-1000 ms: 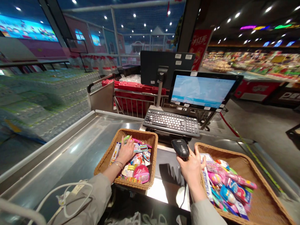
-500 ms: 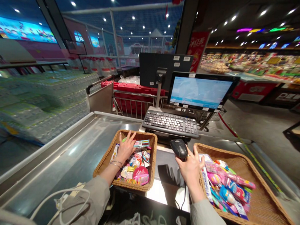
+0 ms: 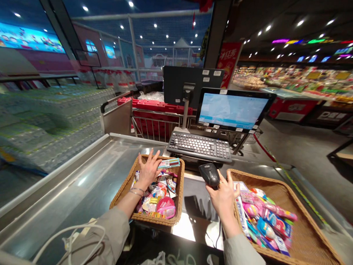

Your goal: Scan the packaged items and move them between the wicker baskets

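My left hand (image 3: 148, 171) is over the left wicker basket (image 3: 180, 200), its fingers spread above and its thumb side against a narrow light-blue packet (image 3: 170, 163). The packet is tilted up over the basket's back right corner; the thumb is mostly hidden. Small colourful packages fill the basket below, among them a round pink container (image 3: 166, 205). My right hand (image 3: 223, 194) is closed round a black barcode scanner (image 3: 209, 174), whose head points toward the left basket. Beside that hand stands a larger wicker basket (image 3: 312, 234) holding toothpaste boxes and pink packages.
Behind the baskets are a keyboard (image 3: 199, 145) and a lit monitor (image 3: 233, 110). The metal counter (image 3: 76, 183) has a raised edge at left. A shopping cart (image 3: 153, 124) stands beyond it. The scanner's cable (image 3: 218, 232) hangs down, and a white cable (image 3: 71, 229) loops at lower left.
My left hand has risen slightly with the light-blue packet, whose right end now tips higher. My right hand and the scanner are nearly still. The view has shifted a little.
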